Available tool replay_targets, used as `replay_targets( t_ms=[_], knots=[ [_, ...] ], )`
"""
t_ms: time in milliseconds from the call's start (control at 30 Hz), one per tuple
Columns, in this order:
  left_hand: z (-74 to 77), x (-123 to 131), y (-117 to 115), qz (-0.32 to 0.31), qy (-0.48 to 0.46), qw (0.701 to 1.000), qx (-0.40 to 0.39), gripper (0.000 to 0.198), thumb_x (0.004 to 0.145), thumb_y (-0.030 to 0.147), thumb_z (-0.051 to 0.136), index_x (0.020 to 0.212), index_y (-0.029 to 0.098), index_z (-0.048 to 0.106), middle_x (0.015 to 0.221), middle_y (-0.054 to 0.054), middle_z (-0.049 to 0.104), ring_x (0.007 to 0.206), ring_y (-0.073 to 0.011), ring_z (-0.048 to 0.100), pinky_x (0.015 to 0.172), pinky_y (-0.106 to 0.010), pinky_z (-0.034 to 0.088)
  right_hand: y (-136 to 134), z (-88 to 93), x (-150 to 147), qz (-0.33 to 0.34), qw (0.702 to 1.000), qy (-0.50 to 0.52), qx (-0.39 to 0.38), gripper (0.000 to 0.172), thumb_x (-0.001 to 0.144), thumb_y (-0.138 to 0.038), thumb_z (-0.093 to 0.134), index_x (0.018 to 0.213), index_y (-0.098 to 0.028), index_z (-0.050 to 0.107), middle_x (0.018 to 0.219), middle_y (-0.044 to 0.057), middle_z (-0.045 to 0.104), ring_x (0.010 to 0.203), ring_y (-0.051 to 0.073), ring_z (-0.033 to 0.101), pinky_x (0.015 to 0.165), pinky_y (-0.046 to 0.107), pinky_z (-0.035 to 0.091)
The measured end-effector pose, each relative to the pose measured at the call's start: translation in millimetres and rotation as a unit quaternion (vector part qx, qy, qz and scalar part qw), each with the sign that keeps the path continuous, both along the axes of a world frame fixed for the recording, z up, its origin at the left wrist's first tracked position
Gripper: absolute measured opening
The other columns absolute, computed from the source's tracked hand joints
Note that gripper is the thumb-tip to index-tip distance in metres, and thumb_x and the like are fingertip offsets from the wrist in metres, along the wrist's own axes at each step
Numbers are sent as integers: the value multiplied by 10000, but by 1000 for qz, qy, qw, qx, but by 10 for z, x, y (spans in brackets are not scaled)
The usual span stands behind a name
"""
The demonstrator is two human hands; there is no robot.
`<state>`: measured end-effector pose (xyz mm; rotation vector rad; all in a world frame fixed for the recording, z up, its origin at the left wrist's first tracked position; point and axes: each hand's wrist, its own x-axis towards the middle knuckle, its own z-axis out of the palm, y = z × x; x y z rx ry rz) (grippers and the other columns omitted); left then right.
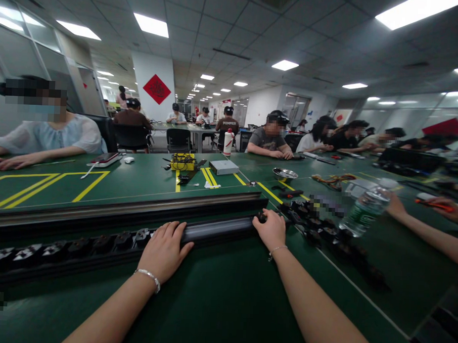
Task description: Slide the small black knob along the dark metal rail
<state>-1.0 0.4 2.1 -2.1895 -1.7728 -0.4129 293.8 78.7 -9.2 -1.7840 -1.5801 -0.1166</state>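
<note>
Left hand [165, 250] fingers curl over long black strip [215, 230]; right hand [271, 229] clasps it further along, spaced likely to steady length

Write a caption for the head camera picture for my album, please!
Left hand and right hand rest on a long black strip on a green table, water bottle nearby.

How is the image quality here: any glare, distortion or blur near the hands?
Head view: strong wide-angle bending of the table; ceiling lights blown out white; left hand and right hand on the black strip evenly lit, sharp; one pixelated patch mid-table.
</note>
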Motion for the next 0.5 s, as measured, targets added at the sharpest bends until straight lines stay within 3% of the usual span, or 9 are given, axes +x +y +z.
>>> replay_targets(
  t_ms=[500],
  knots=[
    [-5,-5,2,1,-5,1000,-6,552,810,512,344,1204,145,465,1202,-126,525,1129,-248,451,983,-397,316,-13,29,-3,-7,1000,-1,-21,250,689,-366,519,852,-181,562,1002,81,614,1032,246,503,986,458,168]
  ],
)
